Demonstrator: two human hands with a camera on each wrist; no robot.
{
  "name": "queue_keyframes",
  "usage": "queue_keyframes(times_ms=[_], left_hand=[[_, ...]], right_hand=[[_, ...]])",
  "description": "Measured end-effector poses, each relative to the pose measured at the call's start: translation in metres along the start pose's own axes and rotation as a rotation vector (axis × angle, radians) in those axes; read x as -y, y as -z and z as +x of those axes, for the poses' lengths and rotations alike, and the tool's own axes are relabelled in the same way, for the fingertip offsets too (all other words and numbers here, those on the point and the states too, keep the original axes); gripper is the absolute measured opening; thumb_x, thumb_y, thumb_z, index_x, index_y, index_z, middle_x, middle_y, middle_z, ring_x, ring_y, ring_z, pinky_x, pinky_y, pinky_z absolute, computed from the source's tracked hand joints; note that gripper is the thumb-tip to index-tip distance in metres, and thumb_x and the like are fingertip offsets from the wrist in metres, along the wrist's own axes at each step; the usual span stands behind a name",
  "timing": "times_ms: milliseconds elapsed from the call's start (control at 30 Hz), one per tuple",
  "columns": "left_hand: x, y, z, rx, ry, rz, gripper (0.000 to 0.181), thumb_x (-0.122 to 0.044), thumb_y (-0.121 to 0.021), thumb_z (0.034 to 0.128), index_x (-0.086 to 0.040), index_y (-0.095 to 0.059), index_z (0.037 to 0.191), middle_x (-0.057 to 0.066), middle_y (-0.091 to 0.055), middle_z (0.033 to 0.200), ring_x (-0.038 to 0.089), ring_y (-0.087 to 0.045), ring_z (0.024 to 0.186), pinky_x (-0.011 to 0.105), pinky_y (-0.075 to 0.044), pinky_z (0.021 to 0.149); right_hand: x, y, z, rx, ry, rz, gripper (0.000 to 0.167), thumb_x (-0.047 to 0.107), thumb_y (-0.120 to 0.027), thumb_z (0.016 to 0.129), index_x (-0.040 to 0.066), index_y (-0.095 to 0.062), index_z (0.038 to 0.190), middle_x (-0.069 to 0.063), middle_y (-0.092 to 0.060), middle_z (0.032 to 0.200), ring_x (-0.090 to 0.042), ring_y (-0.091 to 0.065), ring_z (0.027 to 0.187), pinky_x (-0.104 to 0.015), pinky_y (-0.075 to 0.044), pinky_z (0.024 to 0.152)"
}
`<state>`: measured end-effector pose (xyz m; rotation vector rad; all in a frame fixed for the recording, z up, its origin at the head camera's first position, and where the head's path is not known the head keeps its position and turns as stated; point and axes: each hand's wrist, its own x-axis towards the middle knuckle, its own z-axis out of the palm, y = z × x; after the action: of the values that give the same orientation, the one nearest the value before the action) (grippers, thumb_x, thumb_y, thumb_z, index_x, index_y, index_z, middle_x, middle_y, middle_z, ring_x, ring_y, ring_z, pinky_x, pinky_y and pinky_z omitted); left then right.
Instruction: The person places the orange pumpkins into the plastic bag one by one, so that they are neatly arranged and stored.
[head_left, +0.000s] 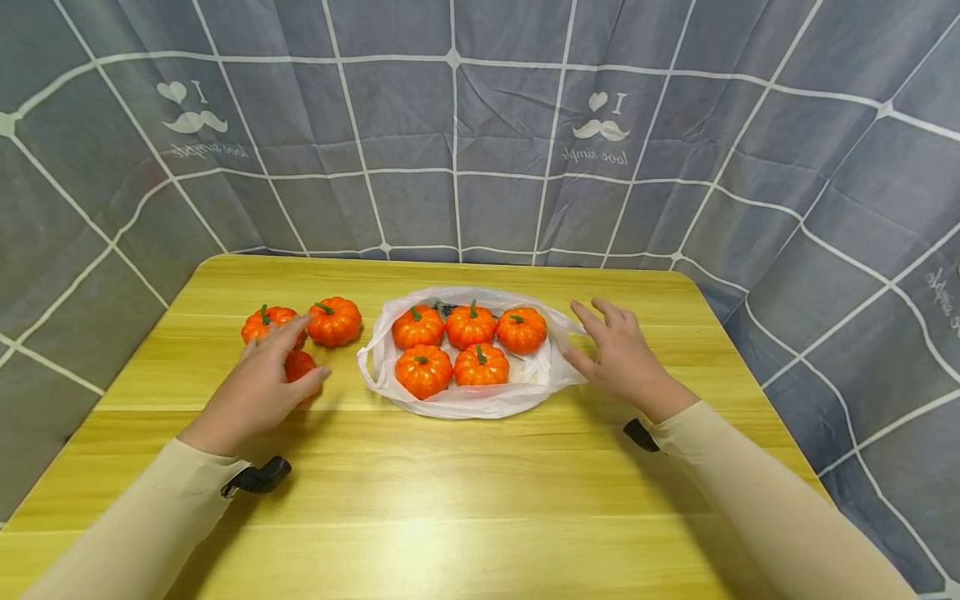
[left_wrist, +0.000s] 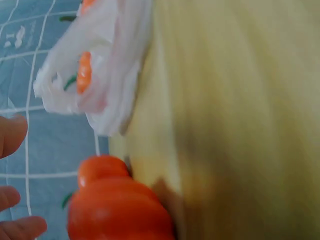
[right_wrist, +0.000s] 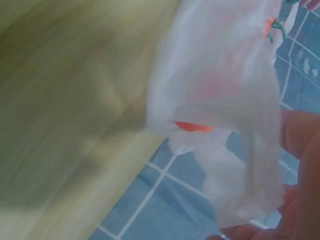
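From where I stand, a person in pale sleeves has both arms stretched over a yellow wood-grain counter. In the middle of the frame a thin white plastic bag lies spread open, and five orange pumpkins sit inside it, green stems showing: three in the back row, with the middle one among them, and two in front, the left one near the bag's lower left edge. Left of the bag, three loose pumpkins cluster together: one stands clear, another is partly covered by the left hand, and a third shows between its thumb and fingers. That hand is loose, fingers spread, gripping nothing; whether it brushes a pumpkin I can't tell. The right hand, at centre right, is relaxed as well, its fingers extended around the bag's right end, just at the plastic. A black band pokes out under the left wrist. Grey cloth with white grid lines fills the top of the frame.
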<state>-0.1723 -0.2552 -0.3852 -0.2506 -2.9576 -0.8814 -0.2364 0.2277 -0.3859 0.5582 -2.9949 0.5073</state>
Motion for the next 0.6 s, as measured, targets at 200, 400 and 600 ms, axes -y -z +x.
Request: queue_keyframes(times_ms=[200, 400, 600], left_hand=[[0.022, 0.003, -0.011, 0.014, 0.09, 0.005, 0.098, -0.049, -0.073, 0.0968, 0.0, -0.022, 0.165, 0.035, -0.029, 0.166, 0.063, -0.024, 0.15, 0.079, -0.02, 0.119], [0.033, 0.002, -0.014, 0.082, 0.148, -0.009, 0.107, -0.055, -0.072, 0.0956, 0.002, -0.015, 0.166, 0.039, -0.029, 0.163, 0.062, -0.033, 0.146, 0.076, -0.031, 0.115], [0.038, -0.003, -0.017, 0.122, 0.186, 0.011, 0.108, -0.058, -0.071, 0.0957, 0.007, -0.018, 0.164, 0.043, -0.03, 0.16, 0.064, -0.034, 0.143, 0.076, -0.031, 0.115]], right_hand=[[-0.007, -0.004, -0.002, 0.055, -0.025, 0.013, 0.082, 0.035, -0.069, 0.102, 0.012, -0.027, 0.168, -0.033, -0.028, 0.166, -0.059, -0.03, 0.146, -0.071, -0.034, 0.119], [-0.009, -0.009, -0.002, 0.088, -0.035, 0.052, 0.083, 0.037, -0.067, 0.102, 0.014, -0.023, 0.169, -0.032, -0.031, 0.165, -0.057, -0.039, 0.145, -0.069, -0.039, 0.118], [-0.007, -0.012, -0.003, 0.117, -0.041, 0.085, 0.084, 0.039, -0.066, 0.103, 0.017, -0.02, 0.17, -0.028, -0.035, 0.162, -0.045, -0.064, 0.122, -0.063, -0.051, 0.107]])
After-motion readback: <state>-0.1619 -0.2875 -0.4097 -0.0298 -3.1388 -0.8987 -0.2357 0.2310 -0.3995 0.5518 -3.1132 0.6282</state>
